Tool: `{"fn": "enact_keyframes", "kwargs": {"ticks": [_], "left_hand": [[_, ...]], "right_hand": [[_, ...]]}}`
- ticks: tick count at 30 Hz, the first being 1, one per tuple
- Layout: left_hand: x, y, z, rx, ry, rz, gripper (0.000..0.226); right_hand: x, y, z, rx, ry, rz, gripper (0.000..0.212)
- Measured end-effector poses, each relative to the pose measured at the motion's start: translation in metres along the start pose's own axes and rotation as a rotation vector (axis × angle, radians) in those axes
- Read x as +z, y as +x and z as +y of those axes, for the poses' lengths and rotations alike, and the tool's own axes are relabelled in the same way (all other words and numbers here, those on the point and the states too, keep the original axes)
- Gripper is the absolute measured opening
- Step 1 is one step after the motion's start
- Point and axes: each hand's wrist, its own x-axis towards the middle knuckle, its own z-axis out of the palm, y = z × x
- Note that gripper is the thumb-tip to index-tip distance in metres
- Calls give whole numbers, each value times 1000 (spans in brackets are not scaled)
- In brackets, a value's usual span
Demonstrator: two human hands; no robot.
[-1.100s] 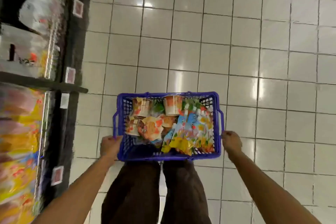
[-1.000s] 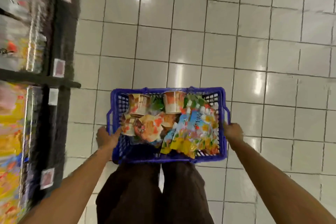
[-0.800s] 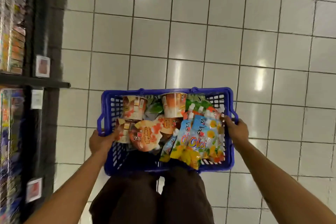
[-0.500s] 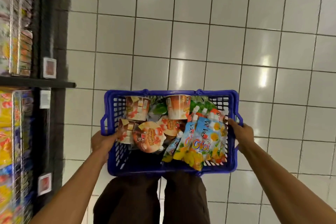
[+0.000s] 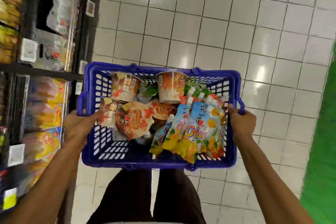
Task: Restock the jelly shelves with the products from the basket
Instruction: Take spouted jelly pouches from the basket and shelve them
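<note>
Blue basket (image 5: 160, 162) carried level above tiled floor (image 5: 200, 32); left hand (image 5: 80, 127) clasps left rim, right hand (image 5: 241, 123) clasps right rim; jelly cups (image 5: 171, 87) far, pouches (image 5: 196, 129) near right; shelves (image 5: 45, 71) left; advice: keep level, set down close beside shelves.

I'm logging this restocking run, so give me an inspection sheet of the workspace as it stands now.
Surface: white tiled floor, glossy, bare.
Job's things: blue basket held above the legs; cups at its far and left side, spouted pouches on the right.
Shelves: on the left, stocked, blurred.
Clutter: nothing seen.
Grips: left hand and right hand each clasp a basket side.
Cables: nothing seen.
Surroundings: green surface at right edge.
</note>
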Motion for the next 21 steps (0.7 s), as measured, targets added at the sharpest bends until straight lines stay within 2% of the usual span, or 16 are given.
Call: {"fn": "enact_keyframes", "kwargs": {"ticks": [5, 8, 15, 21], "left_hand": [[-25, -47, 50, -37, -150, 67, 32], [-26, -47, 64, -112, -187, 91, 40], [10, -22, 103, -301, -315, 212, 31], [45, -6, 142, -514, -382, 318, 41]], "right_hand": [[-37, 1, -108, -149, -89, -40, 38], [-32, 8, -179, -235, -146, -76, 38], [16, 52, -319, -427, -268, -120, 34], [82, 92, -436, -569, -388, -270, 41]]}}
